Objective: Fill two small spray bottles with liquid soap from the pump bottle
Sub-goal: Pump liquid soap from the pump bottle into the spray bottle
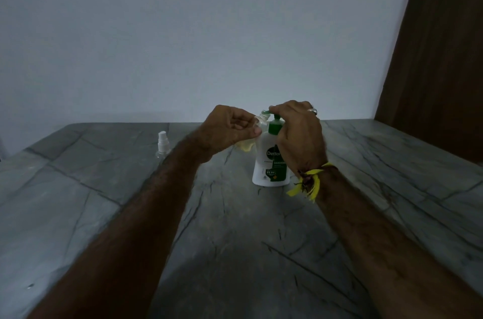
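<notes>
**Inspector:** Start from the left. What stands there?

**Onlooker:** A capped spray bottle (162, 145), upright near the far edge of the grey stone table (78, 201), toward its far left corner. Nobody is touching it. Its body is clear, and in this dim light I cannot tell whether it holds any soap.

**Inspector:** And next to the right?

**Onlooker:** The left hand (230, 130), fingers curled round an open spray bottle (257, 123), held off the table with its mouth up by the green spout. Yellowish liquid shows below the hand, so I judge it partly filled.

**Inspector:** The source?

**Onlooker:** The pump bottle (270, 161) stands upright about midway along the far edge. The right hand (298, 133) rests on top of it, fingers bent down over the pump head; I take it as a press in progress. That wrist carries a yellow thread (305, 184).

**Inspector:** Your assessment of progress?

**Onlooker:** One bottle is mid-fill and has no cap on. The capped one may be finished or untouched; I cannot say which. Capping remains, at the least.
</notes>
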